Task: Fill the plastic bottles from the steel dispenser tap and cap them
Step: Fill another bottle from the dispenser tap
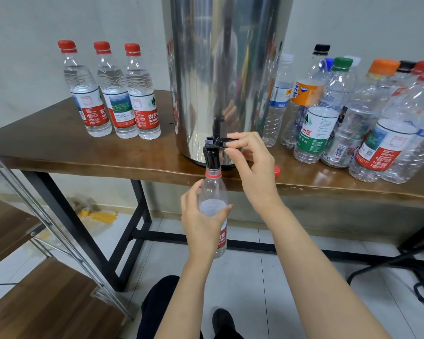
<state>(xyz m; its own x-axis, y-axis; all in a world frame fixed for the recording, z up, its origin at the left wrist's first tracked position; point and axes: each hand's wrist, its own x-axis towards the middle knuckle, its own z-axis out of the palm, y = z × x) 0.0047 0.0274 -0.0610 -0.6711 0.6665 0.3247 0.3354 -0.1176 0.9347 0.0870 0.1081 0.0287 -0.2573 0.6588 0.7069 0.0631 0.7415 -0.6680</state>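
Steel dispenser [220, 77] stands between three capped "NONGFU" bottles [115, 94] on its left and empties, one labelled Fanta [306, 91], on its right. Beneath its tap [213, 152], the left hand [201, 216] wraps the open bottle [213, 189] mid-body. It is probably thin-walled, crushable and wet-slippery. The right hand [250, 157] pinches the tap's lever.

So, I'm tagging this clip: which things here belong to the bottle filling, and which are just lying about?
Job: steel dispenser; tap lever, pinched by the right hand; bottle held under the tap by the left hand; loose red cap; three capped bottles at left; bottle cluster at right.
Lying about: yellow wrapper on the floor; metal rack.
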